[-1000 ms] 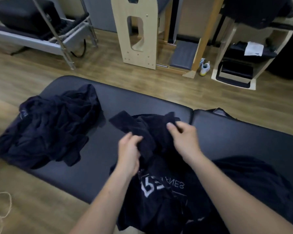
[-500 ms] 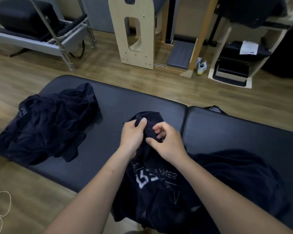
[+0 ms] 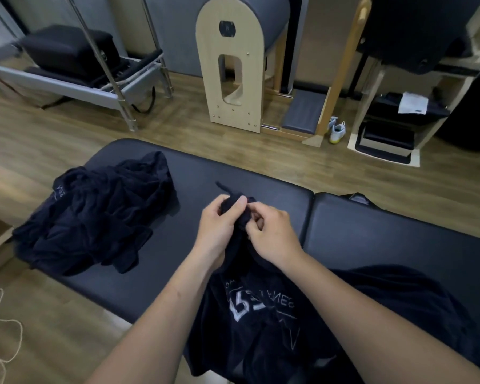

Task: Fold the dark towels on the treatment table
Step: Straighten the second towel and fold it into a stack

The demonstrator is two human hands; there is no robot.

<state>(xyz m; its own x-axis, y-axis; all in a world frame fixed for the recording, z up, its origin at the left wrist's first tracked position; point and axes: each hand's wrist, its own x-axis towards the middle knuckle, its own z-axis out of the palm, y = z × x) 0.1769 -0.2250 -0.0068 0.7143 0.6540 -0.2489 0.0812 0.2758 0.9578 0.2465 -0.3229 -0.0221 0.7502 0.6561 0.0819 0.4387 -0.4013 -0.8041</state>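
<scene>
Both hands meet over the treatment table (image 3: 385, 239): the left hand (image 3: 219, 225) and right hand (image 3: 272, 234) pinch a bunched corner of a dark towel (image 3: 261, 322), which trails toward the near edge. A second crumpled towel (image 3: 94, 220) lies apart, leftward.

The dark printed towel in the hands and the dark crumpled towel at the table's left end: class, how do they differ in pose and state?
The left hand and right hand grip the dark printed towel at a bunched corner; the dark crumpled towel lies untouched. The printed towel hangs over the near edge of the black padded table; the crumpled towel is heaped at its left end. Both are dark and unfolded.
</scene>
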